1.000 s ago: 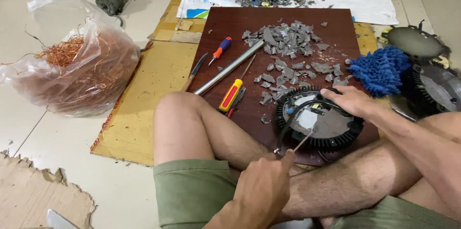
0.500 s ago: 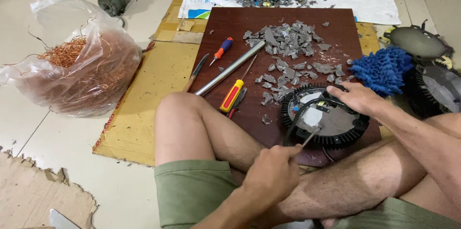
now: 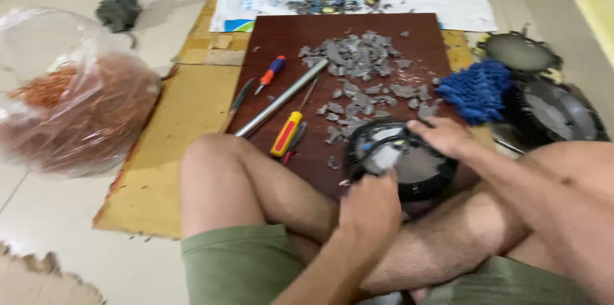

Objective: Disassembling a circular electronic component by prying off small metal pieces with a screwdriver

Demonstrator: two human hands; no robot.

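- Tiled floor carries a dark brown board (image 3: 288, 43) on yellow cardboard (image 3: 185, 119); the person sits cross-legged at the board's near edge, and this head view is the only one.
- On the board lie a heap of grey fragments (image 3: 358, 62), a metal rod (image 3: 281, 97), a yellow-handled screwdriver (image 3: 286, 133) and a smaller orange-and-blue one (image 3: 271, 71).
- A clear bag of copper wire (image 3: 77, 113) sits at the left; a blue mop-like cloth (image 3: 476, 91) and two more round black units (image 3: 543, 97) lie at the right.
- Progress, as I judge it: the grey heap suggests much has already been broken away, while the black round unit (image 3: 400, 164) in hand looks largely whole, and the two others look untouched.
- The unit rests on the board's near edge against the person's shins, between both hands.
- The right hand (image 3: 441, 135) lies over its far rim, fingers curled on it in a light hold.
- The left hand (image 3: 371, 206) presses at its near rim, closed into a loose fist; whether it grips a tool cannot be told because of blur.
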